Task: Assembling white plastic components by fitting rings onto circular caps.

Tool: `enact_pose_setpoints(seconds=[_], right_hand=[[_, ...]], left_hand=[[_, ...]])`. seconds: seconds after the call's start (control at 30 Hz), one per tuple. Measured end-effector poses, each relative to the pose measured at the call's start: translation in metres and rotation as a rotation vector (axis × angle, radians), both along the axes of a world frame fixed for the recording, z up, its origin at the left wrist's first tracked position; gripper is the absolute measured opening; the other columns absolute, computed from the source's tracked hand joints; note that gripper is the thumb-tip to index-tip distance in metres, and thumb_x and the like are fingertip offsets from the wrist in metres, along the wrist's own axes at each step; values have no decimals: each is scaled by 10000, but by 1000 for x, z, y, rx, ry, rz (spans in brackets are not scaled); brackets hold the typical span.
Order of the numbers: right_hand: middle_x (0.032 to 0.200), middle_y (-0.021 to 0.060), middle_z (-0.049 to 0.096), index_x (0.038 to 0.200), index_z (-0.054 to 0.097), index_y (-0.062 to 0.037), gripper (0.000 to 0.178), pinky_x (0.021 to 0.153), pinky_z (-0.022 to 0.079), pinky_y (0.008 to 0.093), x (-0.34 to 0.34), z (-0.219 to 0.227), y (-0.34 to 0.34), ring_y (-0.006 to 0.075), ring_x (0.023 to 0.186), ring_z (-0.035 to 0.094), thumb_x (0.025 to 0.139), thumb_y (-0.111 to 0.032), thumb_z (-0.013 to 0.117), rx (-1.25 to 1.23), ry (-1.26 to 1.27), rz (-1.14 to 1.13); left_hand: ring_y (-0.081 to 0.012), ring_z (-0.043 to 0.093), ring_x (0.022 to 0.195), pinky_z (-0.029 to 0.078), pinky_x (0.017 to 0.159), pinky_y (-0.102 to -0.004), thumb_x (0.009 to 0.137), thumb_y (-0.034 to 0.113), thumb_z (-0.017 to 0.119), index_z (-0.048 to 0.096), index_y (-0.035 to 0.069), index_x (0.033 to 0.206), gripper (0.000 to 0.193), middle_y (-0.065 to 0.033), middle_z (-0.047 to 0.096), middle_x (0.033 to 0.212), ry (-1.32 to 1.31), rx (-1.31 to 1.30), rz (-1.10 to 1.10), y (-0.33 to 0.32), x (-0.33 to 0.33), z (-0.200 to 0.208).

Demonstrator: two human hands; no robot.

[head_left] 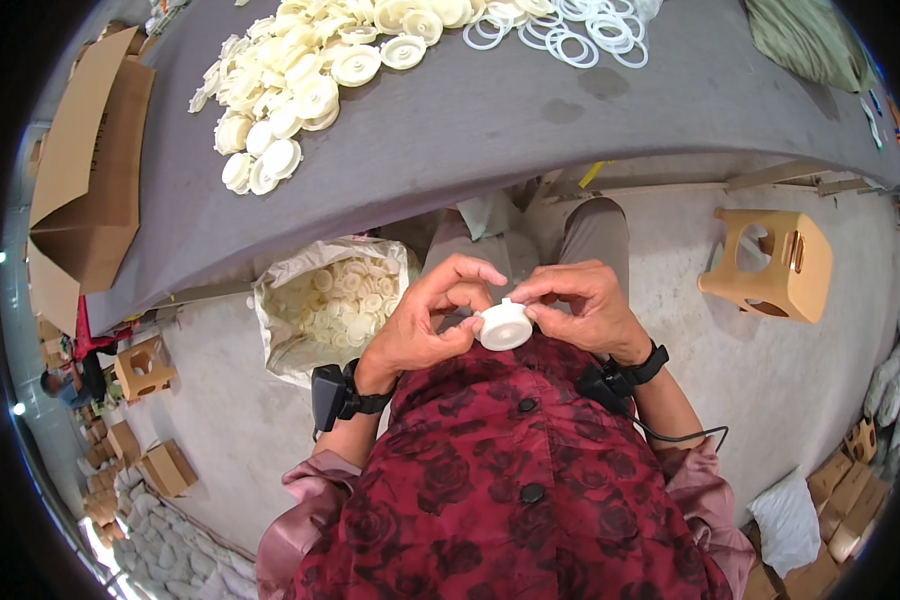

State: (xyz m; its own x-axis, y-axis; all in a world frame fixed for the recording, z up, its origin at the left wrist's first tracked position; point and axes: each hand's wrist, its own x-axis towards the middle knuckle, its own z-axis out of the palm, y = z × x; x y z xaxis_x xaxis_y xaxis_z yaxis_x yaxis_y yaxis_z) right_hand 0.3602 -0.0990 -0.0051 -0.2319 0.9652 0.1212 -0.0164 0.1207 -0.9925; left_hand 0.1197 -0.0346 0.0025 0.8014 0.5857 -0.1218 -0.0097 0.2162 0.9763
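So, biggest thing first: a long table under dark grey cloth (420,130), then an open white woven sack (279,352) of cream plastic discs below it. Up top sit a heap of cream round plastic parts (305,75) and a pile of translucent pale rings (610,42). Both hands, left (420,322) and right (598,312), pinch one white round plastic cap (507,328) above the lap, left index finger lifted off. I'd guess it's light, stiff, maybe slick, so hold it by opposite rim edges.
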Motion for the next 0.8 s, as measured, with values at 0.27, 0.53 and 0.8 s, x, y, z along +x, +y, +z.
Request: enact_pose_setpoints(seconds=[0.27,0.53,0.8], right_hand=[[675,37,643,1025,708,-4,202,564,445,255,-12,3,7,69,586,557,846,-95,724,-128,-49,104],[838,95,684,1046,689,22,202,656,510,257,-23,8,25,152,729,658,851,-29,702,-1,-149,-62],[824,77,667,1018,681,29,141,646,489,262,5,4,111,132,693,618,892,-14,634,211,-274,-487]], left_hand=[[-49,568,836,448,852,-249,885,11,627,427,42,1317,477,19,634,848,128,-67,-82,2,4,4],[-55,548,809,438,713,-262,955,98,607,576,69,1173,222,13,602,814,365,89,-23,22,-40,16],[-352,652,913,513,807,-437,845,204,738,656,48,1136,340,-145,684,970,1039,1021,307,41,-143,15]])
